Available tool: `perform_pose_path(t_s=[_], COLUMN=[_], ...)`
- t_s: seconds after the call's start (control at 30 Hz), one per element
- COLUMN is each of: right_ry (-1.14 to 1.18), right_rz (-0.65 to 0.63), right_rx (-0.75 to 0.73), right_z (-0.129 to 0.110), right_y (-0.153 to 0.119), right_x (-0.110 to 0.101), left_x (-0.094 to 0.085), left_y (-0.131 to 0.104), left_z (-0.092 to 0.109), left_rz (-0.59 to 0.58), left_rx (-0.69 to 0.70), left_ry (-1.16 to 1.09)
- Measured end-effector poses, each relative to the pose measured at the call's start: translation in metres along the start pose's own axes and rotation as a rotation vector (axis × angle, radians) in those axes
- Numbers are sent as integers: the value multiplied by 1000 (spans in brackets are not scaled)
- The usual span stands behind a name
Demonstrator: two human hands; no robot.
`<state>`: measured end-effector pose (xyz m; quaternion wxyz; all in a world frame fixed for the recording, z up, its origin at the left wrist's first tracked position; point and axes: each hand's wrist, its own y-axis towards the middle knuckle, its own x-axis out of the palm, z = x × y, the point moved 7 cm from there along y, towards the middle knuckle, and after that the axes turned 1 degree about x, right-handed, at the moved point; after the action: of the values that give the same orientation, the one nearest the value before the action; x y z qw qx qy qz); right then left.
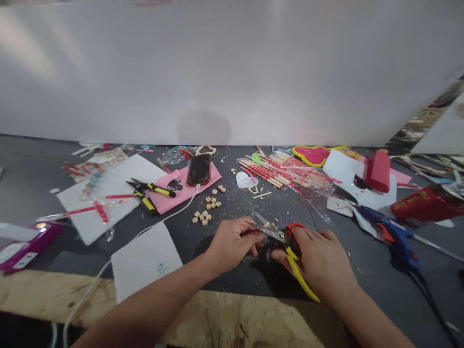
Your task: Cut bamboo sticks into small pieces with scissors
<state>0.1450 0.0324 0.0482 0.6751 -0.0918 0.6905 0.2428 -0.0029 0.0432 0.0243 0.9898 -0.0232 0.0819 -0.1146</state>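
My right hand (pixel 321 258) is wrapped round the handles of scissors (pixel 273 233), which show red and yellow. Their blades point left and are parted. At the blade tips my left hand (pixel 235 244) is closed in a pinch; what its fingers hold is hidden. Tiny pale pieces lie by the blades. Farther back are short cut stick bits (pixel 261 194) and a bundle of wooden sticks in red-patterned wrappers (pixel 266 171). Small clusters of pale wooden pieces (pixel 202 217) sit beyond my left hand.
To the left, yellow-black pliers (pixel 147 198) and a phone (pixel 199 169) rest on pink sheets (pixel 164 199), with a charging cable running to the front edge. A blue glue gun (pixel 391 232) and a red can (pixel 429 204) are at the right. White paper (pixel 145 261) lies near my left forearm.
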Motion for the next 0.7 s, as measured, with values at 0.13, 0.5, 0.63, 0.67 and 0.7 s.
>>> perform_pose_path(t_s=[0.13, 0.5, 0.63, 0.67, 0.7], right_ry=[46, -41, -63, -66, -67], right_rz=[13, 78, 80, 82, 81], right_rx=[-12, -72, -50, -50, -54], right_z=[-3, -7, -6, -6, -6], right_y=[1, -3, -4, -4, -4], right_x=[-2, -6, -8, -8, -9], left_x=[2, 15, 13, 12, 11], left_y=[0, -4, -6, -6, -6], left_z=[-6, -4, -3, -2, -1], left_rz=[-70, -201, -138, -121, -103], left_rx=[-77, -171, -119, -103, -85], left_ry=[-125, -308, -231, -193, -148])
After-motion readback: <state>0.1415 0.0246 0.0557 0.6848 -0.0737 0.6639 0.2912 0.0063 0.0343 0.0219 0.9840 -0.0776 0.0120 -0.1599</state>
